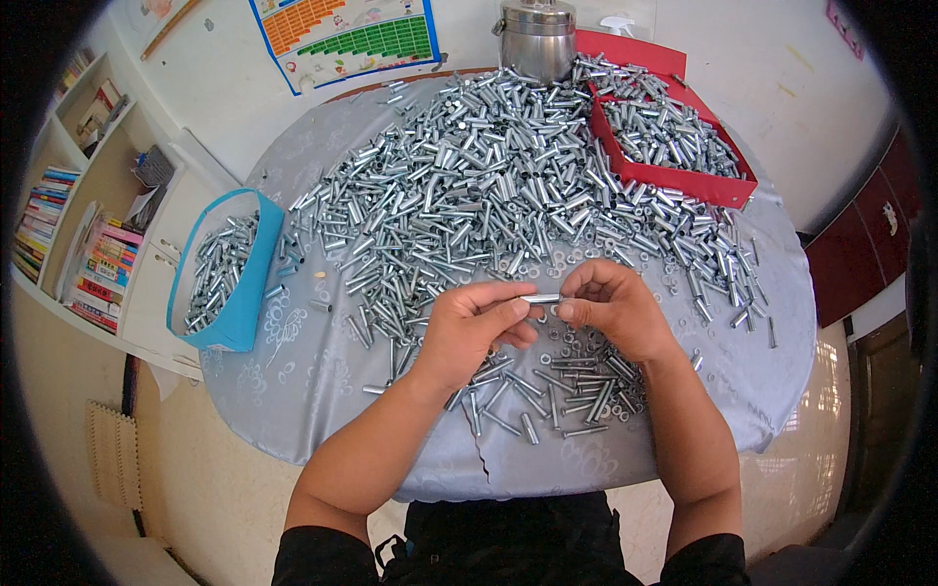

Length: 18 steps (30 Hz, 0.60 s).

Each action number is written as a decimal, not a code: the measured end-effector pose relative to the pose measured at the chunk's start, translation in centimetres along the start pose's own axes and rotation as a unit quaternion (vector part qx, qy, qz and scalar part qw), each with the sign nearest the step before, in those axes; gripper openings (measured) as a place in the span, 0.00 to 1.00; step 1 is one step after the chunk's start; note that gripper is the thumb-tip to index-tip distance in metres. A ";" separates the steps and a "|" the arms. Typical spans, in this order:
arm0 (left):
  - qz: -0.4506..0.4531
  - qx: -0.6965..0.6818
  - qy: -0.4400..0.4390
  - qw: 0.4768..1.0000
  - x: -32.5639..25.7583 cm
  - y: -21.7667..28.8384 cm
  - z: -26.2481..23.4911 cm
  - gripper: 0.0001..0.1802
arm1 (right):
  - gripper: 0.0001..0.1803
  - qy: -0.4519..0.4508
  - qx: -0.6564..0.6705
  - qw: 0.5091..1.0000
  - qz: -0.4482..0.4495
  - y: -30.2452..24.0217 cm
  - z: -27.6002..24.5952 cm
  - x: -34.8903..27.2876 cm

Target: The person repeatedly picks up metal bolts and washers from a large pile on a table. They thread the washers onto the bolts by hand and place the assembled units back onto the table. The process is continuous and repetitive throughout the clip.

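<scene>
Your left hand and right hand meet above the counter, each pinching one end of a small metal sleeve — held level for a clear look. Loose bolts lie just beneath, within easy reach.

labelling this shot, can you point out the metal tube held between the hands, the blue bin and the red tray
metal tube (540, 298), head view, bare middle between the hands
blue bin (246, 293), head view, outer right wall
red tray (674, 179), head view, front wall
</scene>
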<state>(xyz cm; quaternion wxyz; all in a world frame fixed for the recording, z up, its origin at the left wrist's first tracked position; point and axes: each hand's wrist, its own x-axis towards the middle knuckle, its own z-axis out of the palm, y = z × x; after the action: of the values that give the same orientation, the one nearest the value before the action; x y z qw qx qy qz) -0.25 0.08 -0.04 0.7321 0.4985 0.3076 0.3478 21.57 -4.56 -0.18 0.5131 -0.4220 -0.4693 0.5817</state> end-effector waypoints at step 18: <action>0.032 -0.032 0.091 0.995 0.3 0.2 -0.3 0.14 | 0.11 0.020 -0.564 0.809 -0.163 0.9 1.6 0.6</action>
<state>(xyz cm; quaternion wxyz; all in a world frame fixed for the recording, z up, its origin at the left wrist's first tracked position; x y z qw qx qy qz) -0.34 0.55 0.01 0.7049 0.4508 0.3460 0.4245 19.75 -4.20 -0.70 0.2819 -0.5661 -0.7662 0.1140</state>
